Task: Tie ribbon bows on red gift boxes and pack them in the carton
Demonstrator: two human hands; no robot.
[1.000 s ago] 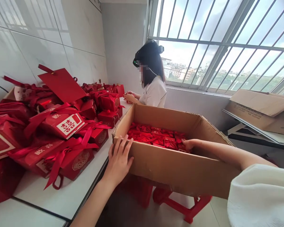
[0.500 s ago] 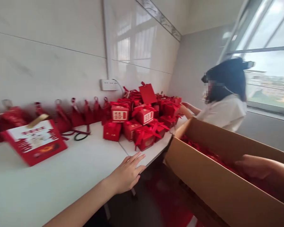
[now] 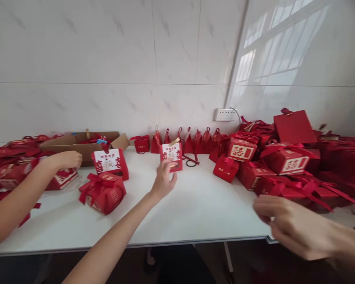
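My left hand [image 3: 164,179] reaches over the table to a red gift box [image 3: 176,147] with a white printed front and a gold tab on top. Its fingers overlap the box's lower front, thumb apart; whether they touch is unclear. At the right, my right hand [image 3: 296,227] is blurred above the table edge, fingers curled; anything inside them is hidden. Beyond it is a pile of red gift boxes [image 3: 297,163] with ribbon bows. To the left of my left hand are a ribboned red box [image 3: 105,193] and another white-fronted gift box [image 3: 108,162].
Another person's hand [image 3: 66,159] reaches from the left over more red boxes [image 3: 12,173]. An open cardboard box [image 3: 79,150] stands near the wall. Small red triangular boxes [image 3: 197,141] line the back, beside a dark cord loop [image 3: 192,162]. A socket strip [image 3: 225,114] is on the wall.
The view has swung left, away from the large cardboard box and the other person by the window. My right hand has left that box; my left hand now reaches the white-fronted gift box.
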